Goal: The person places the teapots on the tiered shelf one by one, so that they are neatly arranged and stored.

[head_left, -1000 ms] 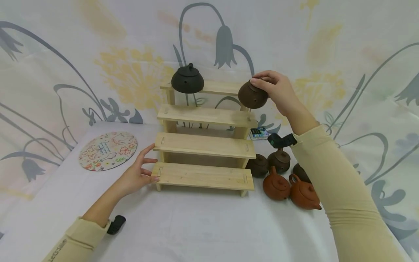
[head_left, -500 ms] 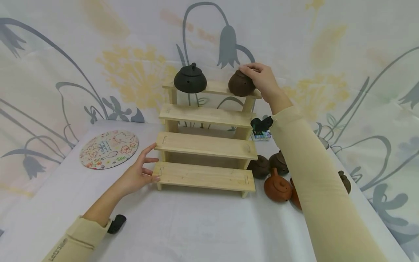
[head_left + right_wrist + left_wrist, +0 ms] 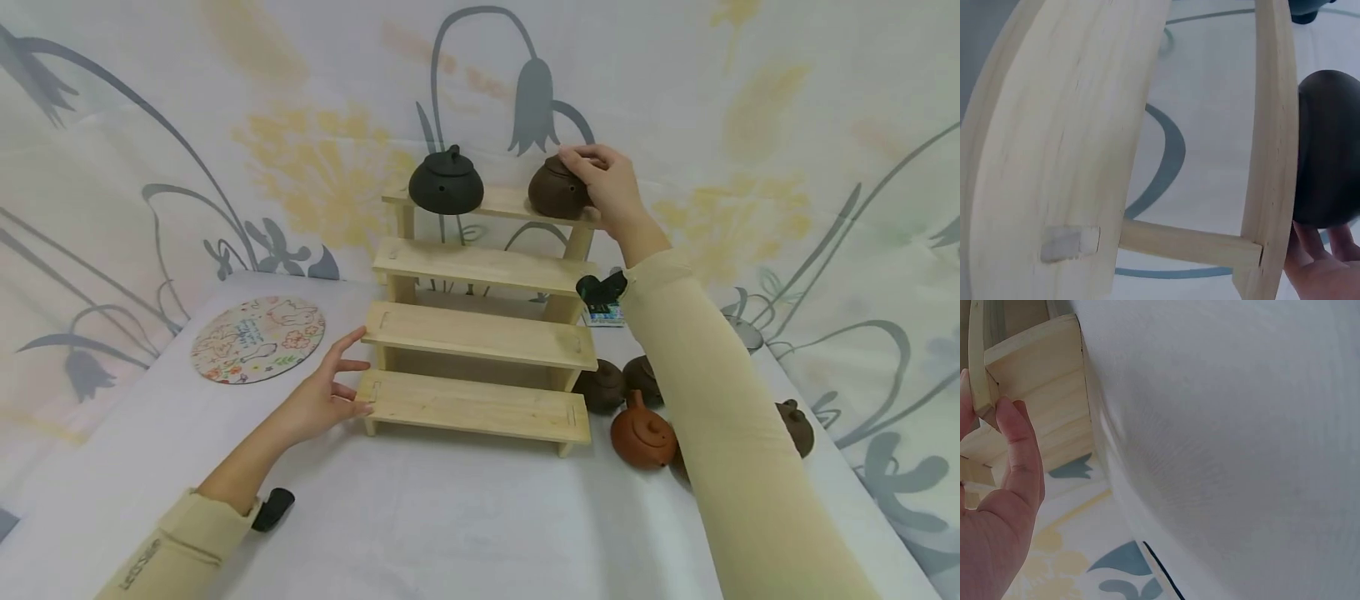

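Note:
My right hand [image 3: 606, 187] grips a brown teapot [image 3: 551, 190] from above and behind at the right end of a stepped wooden display shelf's top board [image 3: 506, 202]. In the right wrist view, the teapot [image 3: 1330, 156] sits against that board, fingers at its side. A black teapot [image 3: 446, 185] stands at the board's left end. Down at the left, my left hand [image 3: 318, 400] holds the shelf's end near the two lower tiers. The left wrist view shows that hand [image 3: 1007, 500] pinching a board end [image 3: 984, 394] between thumb and fingers.
Right of the shelf, brown teapots [image 3: 602, 387] and an orange teapot [image 3: 643, 433] stand on the white table; my right sleeve partly hides others. Another dark teapot [image 3: 797, 427] shows beyond the sleeve. A round patterned mat [image 3: 258, 340] lies left. A small box [image 3: 603, 314] sits behind.
My right hand has carried the brown teapot left and down onto the top board's right end. The left hand stays at the shelf's end. The head view has shifted slightly.

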`<state>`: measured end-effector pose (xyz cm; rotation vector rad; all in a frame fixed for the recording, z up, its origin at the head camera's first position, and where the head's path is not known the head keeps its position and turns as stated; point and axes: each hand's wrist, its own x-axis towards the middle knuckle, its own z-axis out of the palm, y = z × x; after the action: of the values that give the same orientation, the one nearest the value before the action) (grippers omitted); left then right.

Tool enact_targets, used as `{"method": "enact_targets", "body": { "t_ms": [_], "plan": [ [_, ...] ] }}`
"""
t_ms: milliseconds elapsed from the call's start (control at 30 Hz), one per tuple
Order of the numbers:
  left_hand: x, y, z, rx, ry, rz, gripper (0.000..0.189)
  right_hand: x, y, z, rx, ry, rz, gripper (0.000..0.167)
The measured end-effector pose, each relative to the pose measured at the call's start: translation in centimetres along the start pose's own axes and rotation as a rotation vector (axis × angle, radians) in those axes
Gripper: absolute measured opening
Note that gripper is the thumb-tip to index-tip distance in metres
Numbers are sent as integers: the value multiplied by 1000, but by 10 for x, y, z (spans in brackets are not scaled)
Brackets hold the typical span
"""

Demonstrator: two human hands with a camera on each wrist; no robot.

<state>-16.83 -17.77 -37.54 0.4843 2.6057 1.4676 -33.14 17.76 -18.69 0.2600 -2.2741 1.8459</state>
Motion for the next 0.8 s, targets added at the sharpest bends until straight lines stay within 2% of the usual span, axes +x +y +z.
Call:
{"method": "enact_targets", "body": {
  "t_ms": [267,400,667,800],
  "plan": [
    [1,1,1,-10,-6,-13,101,-16,0,-24,49,-18,-48,39],
    [1,1,0,-9,-3,-4,101,-28,-1,-36,-6,-20,-65,41],
    [2,1,-1,-2,-1,-3,101,-60,7,-56,-112,-72,-131,31],
    [2,1,-1,-3,0,6,101,-77,10,-67,-141,-65,-158,30]
  ]
}}
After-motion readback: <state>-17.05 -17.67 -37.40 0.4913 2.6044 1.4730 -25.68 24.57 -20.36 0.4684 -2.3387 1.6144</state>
